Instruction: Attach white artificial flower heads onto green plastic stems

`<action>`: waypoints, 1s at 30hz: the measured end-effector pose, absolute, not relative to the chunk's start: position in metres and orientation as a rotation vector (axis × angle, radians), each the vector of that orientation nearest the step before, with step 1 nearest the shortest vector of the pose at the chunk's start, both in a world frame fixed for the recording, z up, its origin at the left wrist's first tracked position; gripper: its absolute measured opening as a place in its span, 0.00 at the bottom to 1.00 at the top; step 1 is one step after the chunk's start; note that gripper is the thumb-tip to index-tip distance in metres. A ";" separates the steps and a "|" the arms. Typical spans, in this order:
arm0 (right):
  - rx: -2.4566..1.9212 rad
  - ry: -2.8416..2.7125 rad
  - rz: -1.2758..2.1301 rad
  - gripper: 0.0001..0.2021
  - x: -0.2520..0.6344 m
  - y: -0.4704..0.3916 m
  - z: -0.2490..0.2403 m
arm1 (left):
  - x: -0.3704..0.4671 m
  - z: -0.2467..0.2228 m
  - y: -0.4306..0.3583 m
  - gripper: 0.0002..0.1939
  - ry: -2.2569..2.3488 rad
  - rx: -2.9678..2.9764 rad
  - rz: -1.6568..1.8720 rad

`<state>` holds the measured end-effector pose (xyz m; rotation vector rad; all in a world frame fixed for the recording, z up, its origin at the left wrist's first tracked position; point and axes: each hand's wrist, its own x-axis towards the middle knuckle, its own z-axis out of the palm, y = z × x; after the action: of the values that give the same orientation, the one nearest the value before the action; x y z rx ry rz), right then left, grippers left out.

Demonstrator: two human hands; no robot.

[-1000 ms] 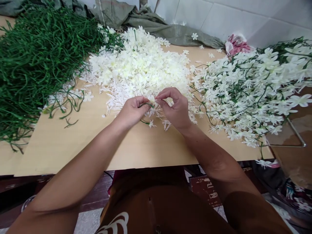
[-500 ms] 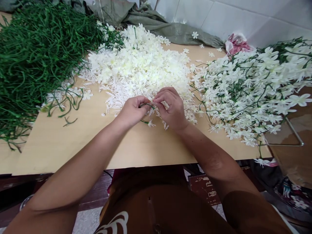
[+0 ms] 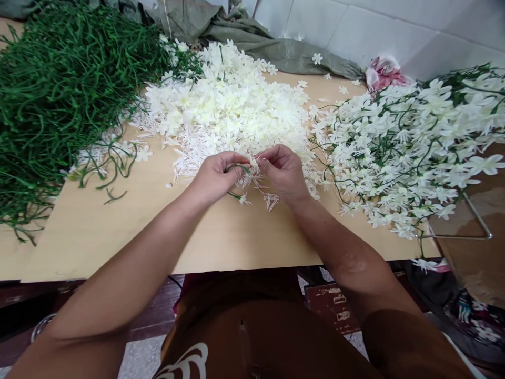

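My left hand [image 3: 219, 173] is closed on a green artificial flower stem [image 3: 243, 168], with the thumb and forefinger pinched near its tip. Below that hand, another end of green stem carries a small white bloom [image 3: 243, 199]. My right hand [image 3: 284, 171] pinches a white artificial flower [image 3: 253, 163] at the stem's tip, its fingertips almost meeting the left ones. Just beyond both hands lies a heap of loose white flowers [image 3: 232, 100]. White stamen-like sticks [image 3: 189, 158] are scattered along its near side.
A big pile of green stems [image 3: 74, 89] covers the left side. On the right, white flowers on stems [image 3: 394, 152] lie heaped past the edge of the table [image 3: 158, 252]. Grey-green cloth [image 3: 276, 50] and a pink-white bundle [image 3: 384, 73] lie along the tiled wall.
My right hand has shifted slightly right, and the white flower now shows between the fingertips. My left hand stays nearly in place on the stem.
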<state>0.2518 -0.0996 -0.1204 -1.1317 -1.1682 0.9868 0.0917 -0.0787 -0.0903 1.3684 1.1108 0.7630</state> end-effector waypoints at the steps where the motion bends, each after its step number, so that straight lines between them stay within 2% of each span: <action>1: -1.124 -1.172 1.002 0.25 0.251 -0.100 -0.120 | 0.092 -0.091 -0.079 0.06 1.103 1.372 0.776; 5: -1.122 -1.250 1.008 0.25 0.247 -0.104 -0.117 | 0.091 -0.094 -0.078 0.05 1.087 1.413 0.787; 9: -1.143 -1.379 1.042 0.31 0.245 -0.107 -0.114 | 0.090 -0.094 -0.079 0.04 1.070 1.431 0.769; 15: -1.152 -1.500 1.137 0.25 0.251 -0.106 -0.113 | 0.090 -0.088 -0.081 0.04 1.055 1.379 0.747; 20: -1.087 -1.553 1.247 0.25 0.257 -0.105 -0.110 | 0.088 -0.086 -0.080 0.04 0.992 1.325 0.711; 30: -1.091 -1.679 1.167 0.26 0.269 -0.104 -0.102 | 0.085 -0.089 -0.079 0.06 0.897 1.064 0.598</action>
<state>0.2690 -0.1041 -0.1015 -1.0914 -1.6787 1.1668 0.0849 -0.0790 -0.0891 1.0636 0.8966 0.5979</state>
